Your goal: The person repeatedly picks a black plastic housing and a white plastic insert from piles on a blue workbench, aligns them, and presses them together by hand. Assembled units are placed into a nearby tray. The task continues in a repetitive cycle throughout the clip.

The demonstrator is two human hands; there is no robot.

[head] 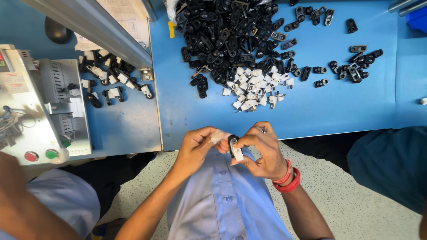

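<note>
Both hands' grips pinch one black clip with a white insert [234, 147], left hand [195, 149] and right hand [262, 151] touching, at six o'clock below the blue tabletop [347, 102]; speckled floor [360, 200] lies beneath.

Both hands meet over the lap, left hand [195, 144] and right hand [262, 149] pinching a black clip with white insert [234, 146], near the blue table [338, 106] bearing a black clip heap [227, 35] and white inserts [255, 86].

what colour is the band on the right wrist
Red wristband, clearest in the head view.
</note>
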